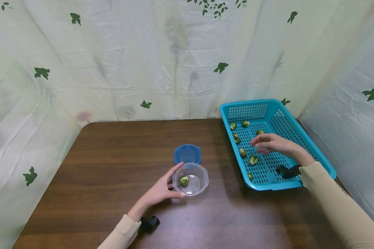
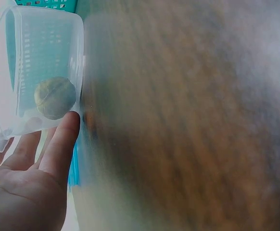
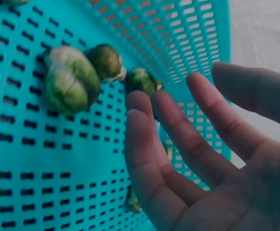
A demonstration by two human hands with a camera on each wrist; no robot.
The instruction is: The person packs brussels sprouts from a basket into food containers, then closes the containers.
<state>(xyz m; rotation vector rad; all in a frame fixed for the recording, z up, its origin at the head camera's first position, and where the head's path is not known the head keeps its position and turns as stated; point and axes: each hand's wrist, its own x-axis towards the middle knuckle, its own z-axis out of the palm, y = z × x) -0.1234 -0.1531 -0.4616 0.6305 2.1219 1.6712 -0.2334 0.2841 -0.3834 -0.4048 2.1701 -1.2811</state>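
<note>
A clear plastic container [image 1: 197, 180] stands on the table with one Brussels sprout [image 1: 184, 181] inside; the sprout [image 2: 56, 97] also shows through its wall in the left wrist view. My left hand [image 1: 162, 188] grips the container from the left, thumb at the near side and fingers at the far side. Over the blue basket [image 1: 269, 183] hovers my right hand [image 1: 275, 144], fingers spread loosely and nothing between them. Several Brussels sprouts lie in the basket, among them one sprout [image 1: 253, 160] just left of that hand. In the right wrist view, a sprout [image 3: 72, 81] lies apart from the fingertips [image 3: 139, 115].
Just behind the container, a blue lid [image 1: 188, 154] lies on the brown wooden table [image 1: 121, 152]. The basket's raised walls surround the sprouts at the right. White curtains [image 1: 112, 62] with leaf prints hang behind the table and at both sides.
</note>
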